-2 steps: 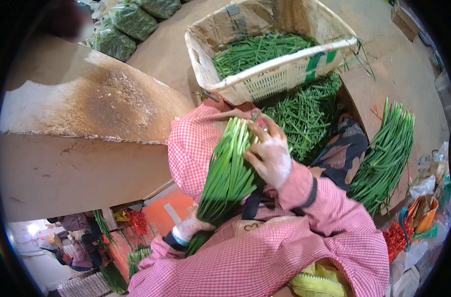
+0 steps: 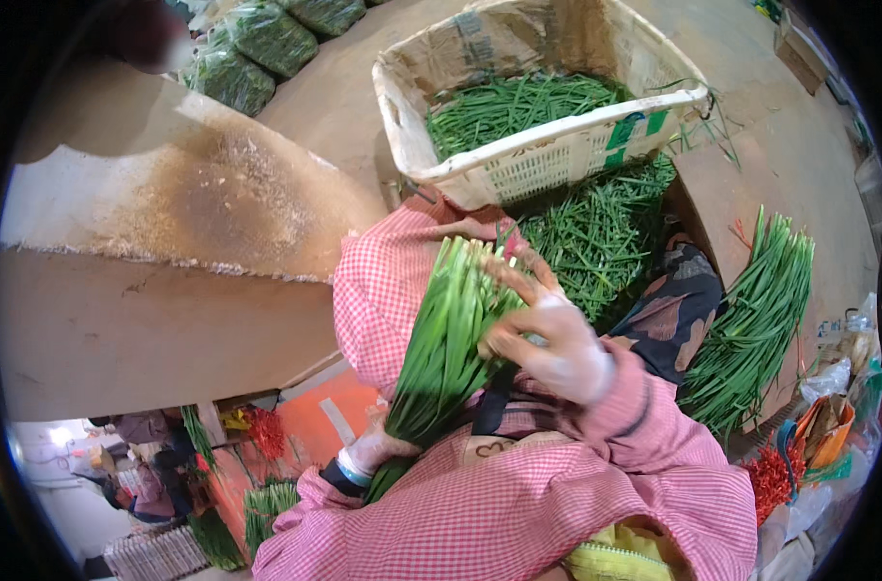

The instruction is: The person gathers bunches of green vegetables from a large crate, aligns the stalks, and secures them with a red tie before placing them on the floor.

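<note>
A bunch of long green chive-like stalks (image 2: 441, 349) lies slanted across my lap, over my pink checked apron. My left hand (image 2: 375, 449), in a thin pale glove, grips the bunch at its lower end. My right hand (image 2: 547, 334), also gloved, rests on the upper half of the bunch with fingers spread over the leaf tips. A loose heap of the same greens (image 2: 596, 232) sits just beyond my knees.
A white plastic basket (image 2: 557, 155) lined with cardboard holds more greens at the top. A laid-out row of stalks (image 2: 760, 320) lies on the right. Bagged greens (image 2: 257, 48) sit top left. A brown board (image 2: 170, 271) spans the left. Red ties (image 2: 775, 479) lie lower right.
My right hand has shifted slightly on the bunch, its fingers now spread wider over the leaf tips. My left hand keeps its grip at the lower end.
</note>
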